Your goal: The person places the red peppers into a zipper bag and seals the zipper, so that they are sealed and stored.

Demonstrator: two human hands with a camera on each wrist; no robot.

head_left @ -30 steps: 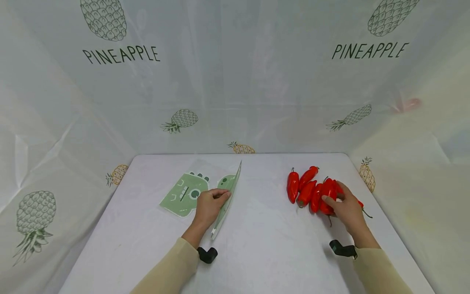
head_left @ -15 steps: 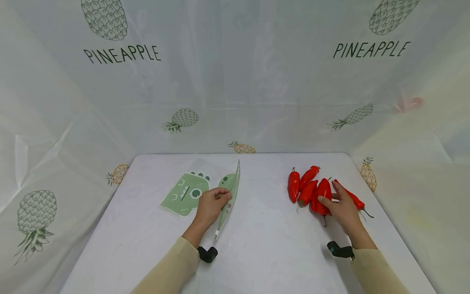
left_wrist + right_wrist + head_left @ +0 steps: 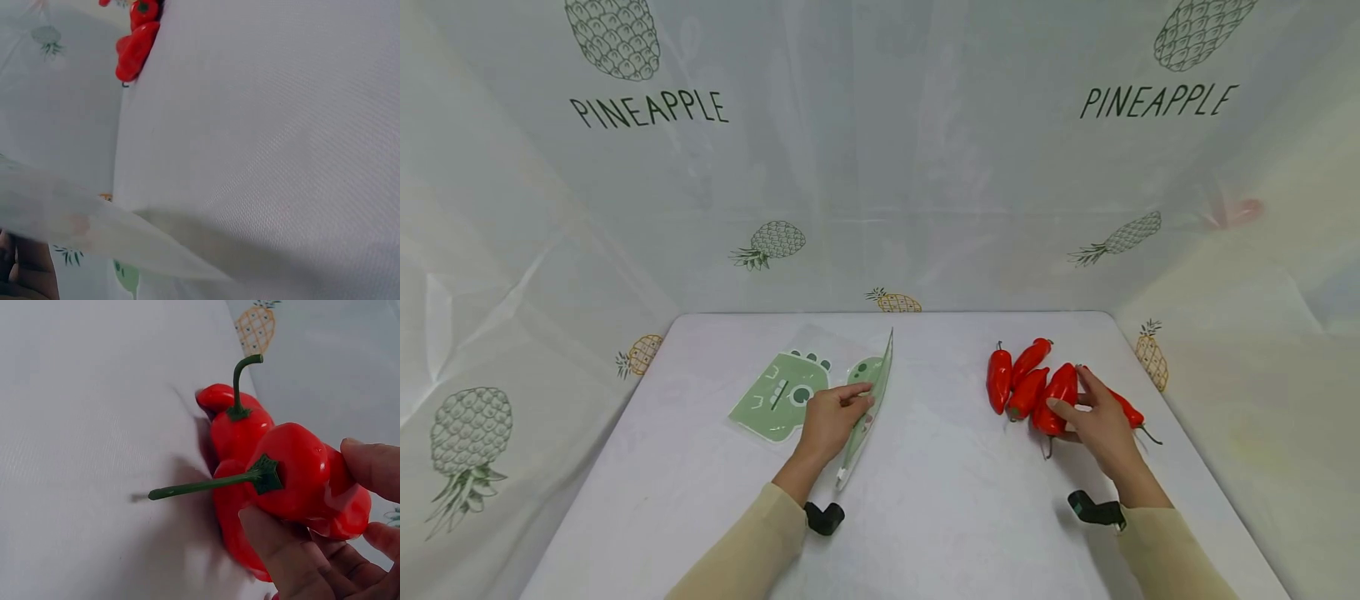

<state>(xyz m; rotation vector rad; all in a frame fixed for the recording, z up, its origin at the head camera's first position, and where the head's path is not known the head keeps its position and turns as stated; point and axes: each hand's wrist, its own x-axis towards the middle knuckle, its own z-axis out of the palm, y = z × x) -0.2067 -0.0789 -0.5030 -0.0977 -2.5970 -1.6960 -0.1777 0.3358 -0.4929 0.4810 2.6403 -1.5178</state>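
Observation:
My left hand (image 3: 827,427) pinches a clear plastic bag with a green print (image 3: 868,408), whose held side stands nearly on edge. In the left wrist view the raised film (image 3: 119,228) crosses the lower left, fingers behind it. Flat beside the hand lies a green cartoon-face print (image 3: 782,396); I cannot tell whether it belongs to the same bag. My right hand (image 3: 1102,433) grips a red pepper (image 3: 1060,398) between thumb and fingers. Its green stem (image 3: 206,486) points left in the right wrist view. Other red peppers (image 3: 998,381) lie just left of it, and one (image 3: 1127,410) lies right, partly behind the hand.
Everything lies on a white tabletop (image 3: 940,517). A pale curtain printed with pineapples (image 3: 880,167) hangs behind the table and along both sides. The right-hand pepper lies near the table's right edge.
My right hand has moved slightly left with the red pepper, away from the pepper at the right, which now shows more. The left hand holds its place; the bag's raised edge has swayed slightly.

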